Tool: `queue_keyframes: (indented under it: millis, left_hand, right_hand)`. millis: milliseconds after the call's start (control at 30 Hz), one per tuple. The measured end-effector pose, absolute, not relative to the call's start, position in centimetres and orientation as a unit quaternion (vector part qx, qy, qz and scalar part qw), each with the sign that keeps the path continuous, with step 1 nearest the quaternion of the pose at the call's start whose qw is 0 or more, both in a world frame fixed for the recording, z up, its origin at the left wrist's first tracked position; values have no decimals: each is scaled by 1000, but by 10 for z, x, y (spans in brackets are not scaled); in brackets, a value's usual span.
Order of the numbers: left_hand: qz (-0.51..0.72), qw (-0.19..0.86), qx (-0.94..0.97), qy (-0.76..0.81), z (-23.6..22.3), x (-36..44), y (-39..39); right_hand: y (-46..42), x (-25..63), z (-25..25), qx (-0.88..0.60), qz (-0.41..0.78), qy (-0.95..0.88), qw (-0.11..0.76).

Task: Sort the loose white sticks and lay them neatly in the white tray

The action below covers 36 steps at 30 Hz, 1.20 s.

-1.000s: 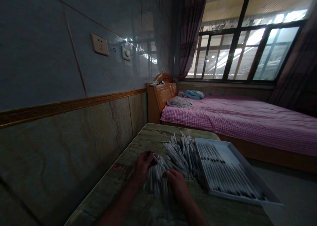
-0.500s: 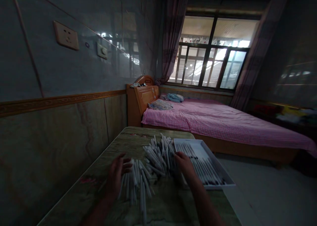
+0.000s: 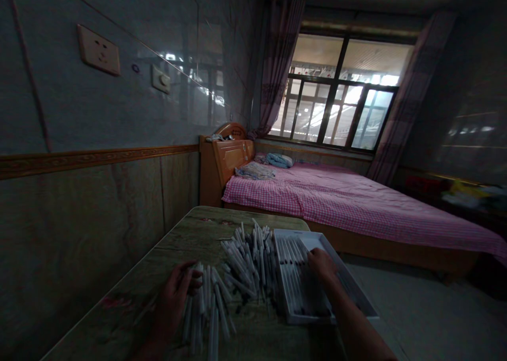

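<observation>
A loose heap of slim whitish pens with dark ends [image 3: 249,263] lies on the table, with a second bunch of pens [image 3: 208,303] nearer me. My left hand [image 3: 178,290] is at the left edge of the near bunch, its fingers loosely bent and apart. To the right, a shallow white tray [image 3: 293,319] holds pens laid side by side in two rows. My right hand [image 3: 322,266] is over the tray, at the right end of the far row. Its fingers are pinched, apparently on a pen mostly hidden by the hand.
The greenish patterned table [image 3: 174,245] stands against the tiled wall [image 3: 138,202] on my left. Beyond it is a bed with a pink checked sheet [image 3: 336,192] and a wooden headboard [image 3: 222,160]. Pale floor [image 3: 396,287] lies right of the table.
My right hand has moved from the pen heap rightward over the tray. My left hand stays beside the near bunch, fingers a little more bent. The view has shifted slightly.
</observation>
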<state>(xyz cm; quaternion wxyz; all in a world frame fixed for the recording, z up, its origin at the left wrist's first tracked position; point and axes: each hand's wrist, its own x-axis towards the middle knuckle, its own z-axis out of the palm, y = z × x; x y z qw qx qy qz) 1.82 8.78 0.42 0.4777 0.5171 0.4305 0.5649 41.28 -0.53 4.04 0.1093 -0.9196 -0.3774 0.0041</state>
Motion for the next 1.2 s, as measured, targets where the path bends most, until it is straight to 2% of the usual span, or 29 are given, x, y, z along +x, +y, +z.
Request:
queue_keyframes:
  millis: [133, 467, 867, 1200]
  left_hand:
    - [562, 480, 515, 436, 6, 19, 88]
    - [555, 483, 528, 424, 3, 20, 87]
    - [537, 468, 572, 407, 11, 22, 76]
    - [479, 411, 690, 355, 10, 26, 59]
  right_hand:
    - [1, 412, 36, -921, -16, -370, 121]
    - [7, 394, 31, -906, -58, -410, 89]
    - [-15, 394, 48, -899, -26, -433, 60]
    - [-11, 305, 76, -829, -72, -550, 67]
